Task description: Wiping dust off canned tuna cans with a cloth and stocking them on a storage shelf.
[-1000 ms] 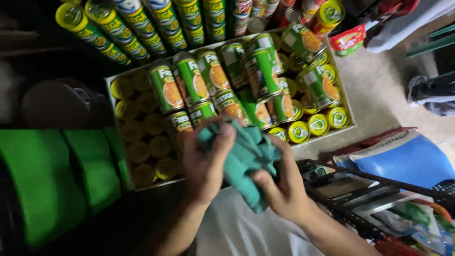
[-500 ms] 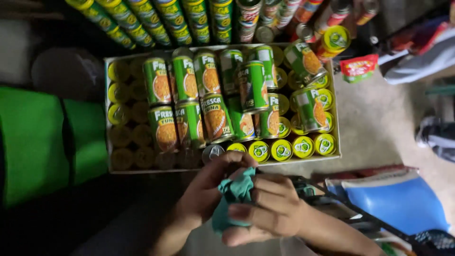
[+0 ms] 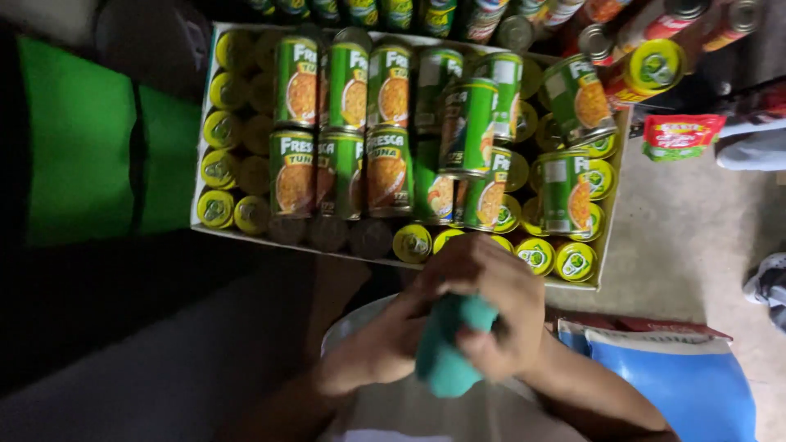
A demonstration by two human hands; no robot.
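Your hands have dropped lower in frame, the cloth now bunched tight.
Left hand [image 3: 393, 340] and right hand [image 3: 499, 307] both close round the teal cloth [image 3: 446, 360], lower centre, below the cardboard tray [image 3: 205, 123] of green cans [image 3: 385, 168]. You look mid-wipe; next, keep rubbing whatever's wrapped inside, which I can't see.

A bare concrete floor [image 3: 688, 237] lies dimly lit; a bright green panel [image 3: 82, 139] stands in shadow.
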